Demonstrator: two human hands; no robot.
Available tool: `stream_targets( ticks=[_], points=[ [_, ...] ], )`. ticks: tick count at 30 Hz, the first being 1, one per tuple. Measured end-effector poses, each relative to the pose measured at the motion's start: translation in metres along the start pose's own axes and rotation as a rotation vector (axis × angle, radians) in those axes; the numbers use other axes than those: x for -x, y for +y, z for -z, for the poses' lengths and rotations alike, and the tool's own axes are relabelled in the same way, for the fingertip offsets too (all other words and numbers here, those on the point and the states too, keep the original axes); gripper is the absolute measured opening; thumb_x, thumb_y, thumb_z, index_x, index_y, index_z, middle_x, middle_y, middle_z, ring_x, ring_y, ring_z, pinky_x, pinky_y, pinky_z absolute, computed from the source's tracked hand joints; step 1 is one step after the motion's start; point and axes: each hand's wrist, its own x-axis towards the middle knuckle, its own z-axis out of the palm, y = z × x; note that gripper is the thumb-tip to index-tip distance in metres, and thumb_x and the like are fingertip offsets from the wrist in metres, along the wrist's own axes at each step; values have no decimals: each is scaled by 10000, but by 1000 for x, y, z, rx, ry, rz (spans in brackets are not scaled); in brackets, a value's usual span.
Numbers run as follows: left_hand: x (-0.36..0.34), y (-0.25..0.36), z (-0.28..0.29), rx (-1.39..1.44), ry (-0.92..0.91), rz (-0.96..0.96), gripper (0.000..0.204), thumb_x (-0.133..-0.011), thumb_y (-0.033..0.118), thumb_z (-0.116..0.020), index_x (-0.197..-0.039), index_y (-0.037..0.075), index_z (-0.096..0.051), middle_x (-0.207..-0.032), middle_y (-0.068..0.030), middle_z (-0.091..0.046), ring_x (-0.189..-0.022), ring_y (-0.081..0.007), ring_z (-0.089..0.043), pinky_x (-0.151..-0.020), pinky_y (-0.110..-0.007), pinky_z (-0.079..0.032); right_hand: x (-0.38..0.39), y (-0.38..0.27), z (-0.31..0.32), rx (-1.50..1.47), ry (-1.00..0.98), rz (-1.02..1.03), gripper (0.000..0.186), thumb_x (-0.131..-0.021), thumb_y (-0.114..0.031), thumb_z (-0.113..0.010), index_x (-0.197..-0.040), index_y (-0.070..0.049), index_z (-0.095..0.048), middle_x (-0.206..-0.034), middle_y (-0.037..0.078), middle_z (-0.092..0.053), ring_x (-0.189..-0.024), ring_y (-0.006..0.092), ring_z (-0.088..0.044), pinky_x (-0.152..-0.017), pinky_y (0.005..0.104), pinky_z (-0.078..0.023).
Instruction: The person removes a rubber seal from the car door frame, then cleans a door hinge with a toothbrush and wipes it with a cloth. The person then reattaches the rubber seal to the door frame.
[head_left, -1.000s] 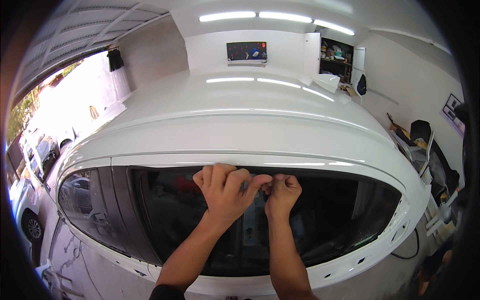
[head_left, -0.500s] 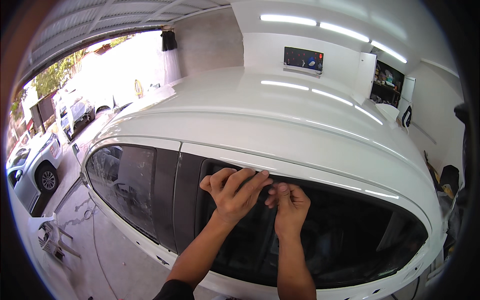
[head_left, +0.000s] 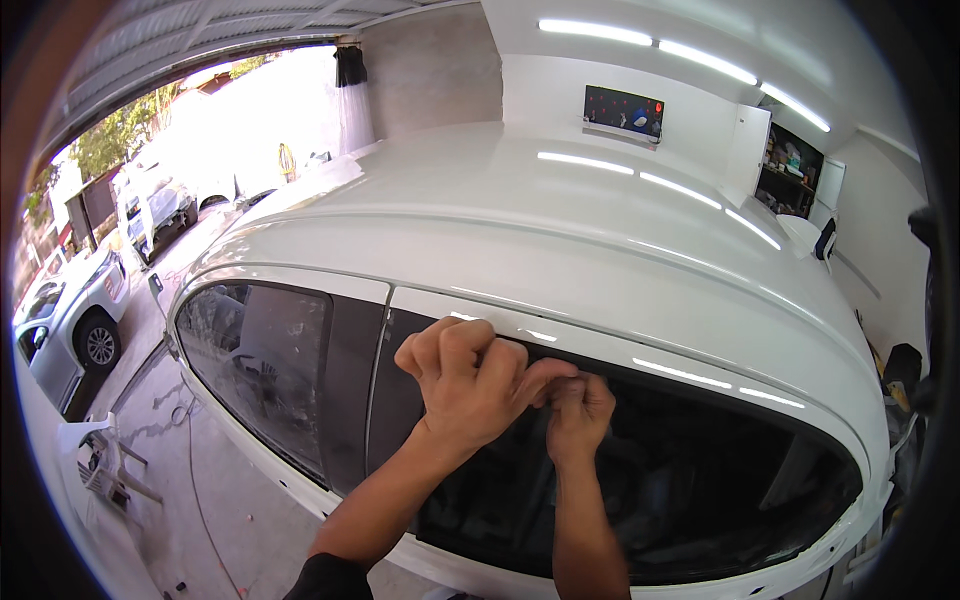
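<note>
A white car (head_left: 470, 230) fills the view, with a dark rear side window (head_left: 700, 470) and black pillar trim (head_left: 355, 380). My left hand (head_left: 470, 385) is at the window's upper edge, fingers bent and thumb stretched toward the right hand. My right hand (head_left: 580, 420) is closed in a pinch just beside it, at the black edge below the white door frame (head_left: 680, 371). What either set of fingertips holds is hidden or too small to make out.
At left are another white car (head_left: 75, 330) outside, a plastic chair (head_left: 115, 470) and a cord on the concrete floor (head_left: 235, 510). An open cabinet (head_left: 788, 175) and wall screen (head_left: 622, 112) are behind the car. Assorted items crowd the right edge.
The view has swung left, bringing more of the front window and yard in. My left fingers, straighter half a second ago, are more curled, and the thumb again reaches toward my right fingertips.
</note>
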Motion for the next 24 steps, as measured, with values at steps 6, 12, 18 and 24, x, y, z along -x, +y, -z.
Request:
stream_targets(
  ticks=[6, 12, 18, 24],
  points=[
    [-3, -1, 15, -18, -125, 127, 448, -703, 558, -805, -759, 183, -566, -899, 9, -491, -912, -221, -449, -822, -412, -272, 0, 8, -23, -35, 140, 68, 480, -975, -429, -650, -885, 42, -664, -703, 118, -674, -552, 152, -624, -503, 263, -482],
    [-10, -12, 7, 169, 6, 266, 401, -758, 478, -815, -694, 179, -555, -796, 12, -471, -793, -198, -449, -811, -387, -270, -9, -4, -8, -49, 175, -22, 405, -963, -324, -698, -784, 38, -666, -644, 117, -654, -503, 163, -605, -466, 258, -472],
    [-15, -26, 40, 306, 132, 582, 468, -707, 476, -868, -688, 166, -518, -804, 15, -433, -806, -202, -429, -766, -365, -271, -8, -26, 26, 25, 127, 39, 237, -931, -92, -681, -729, 32, -673, -678, 134, -669, -509, 176, -616, -472, 272, -488],
    [-9, -14, 20, -116, -245, 335, 512, -597, 425, -915, -662, 152, -488, -783, 18, -435, -802, -200, -433, -735, -381, -274, -6, -23, 9, 51, 307, -164, 216, -941, -124, -712, -775, 14, -699, -675, 98, -655, -522, 146, -601, -478, 257, -477]
  ],
)
